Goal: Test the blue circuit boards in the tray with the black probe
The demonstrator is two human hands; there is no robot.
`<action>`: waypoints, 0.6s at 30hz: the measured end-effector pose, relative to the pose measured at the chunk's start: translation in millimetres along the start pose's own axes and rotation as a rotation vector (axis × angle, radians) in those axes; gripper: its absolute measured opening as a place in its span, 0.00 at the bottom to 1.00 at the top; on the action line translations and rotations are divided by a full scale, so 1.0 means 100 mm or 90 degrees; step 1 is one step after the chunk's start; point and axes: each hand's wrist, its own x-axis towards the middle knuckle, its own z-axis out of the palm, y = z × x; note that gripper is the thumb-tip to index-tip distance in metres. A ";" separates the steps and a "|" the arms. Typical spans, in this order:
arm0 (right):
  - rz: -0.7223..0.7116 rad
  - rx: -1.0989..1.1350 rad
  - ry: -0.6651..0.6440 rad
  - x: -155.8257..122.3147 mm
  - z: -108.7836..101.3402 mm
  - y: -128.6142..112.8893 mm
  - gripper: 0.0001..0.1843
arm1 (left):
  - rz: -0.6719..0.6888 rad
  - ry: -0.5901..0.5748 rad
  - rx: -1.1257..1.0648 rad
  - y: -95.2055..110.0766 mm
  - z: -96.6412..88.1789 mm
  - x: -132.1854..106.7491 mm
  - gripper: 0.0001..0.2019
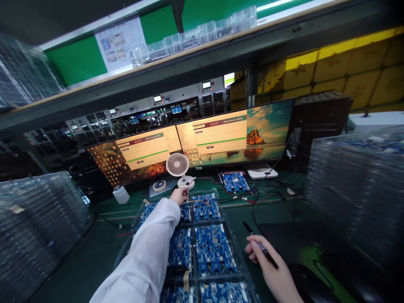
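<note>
My left hand [179,195] reaches to the far end of a clear tray [193,235] of blue circuit boards [214,248]. Its fingers are pinched together, and a thin red wire [206,178] runs up to the fingertips; the wire's end is hidden. Just below the pinch, a thin yellowish wire [197,201] crosses the far boards. On the right of the tray, my right hand [267,263] is closed around a black marker pen [267,253], its tip pointing up and left. The pen is above the green table, apart from the boards.
A small white fan [177,165] stands just beyond my left hand, before two monitors [217,139]. Another blue board [235,182] lies behind the tray. Tall stacks of clear trays [41,223] flank both sides. A dark mouse mat [293,235] lies right; a shelf [158,63] crosses above.
</note>
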 end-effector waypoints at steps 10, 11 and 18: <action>-0.001 0.003 -0.008 0.01 -0.01 0.04 0.28 | -0.056 0.072 0.114 0.43 -0.78 -0.73 0.17; 0.001 0.003 -0.009 0.01 -0.02 0.04 0.28 | -0.054 0.080 0.120 0.47 -0.94 -0.92 0.16; 0.023 -0.003 -0.011 0.03 -0.05 0.08 0.32 | -0.179 0.182 0.202 0.21 -1.60 -2.33 0.07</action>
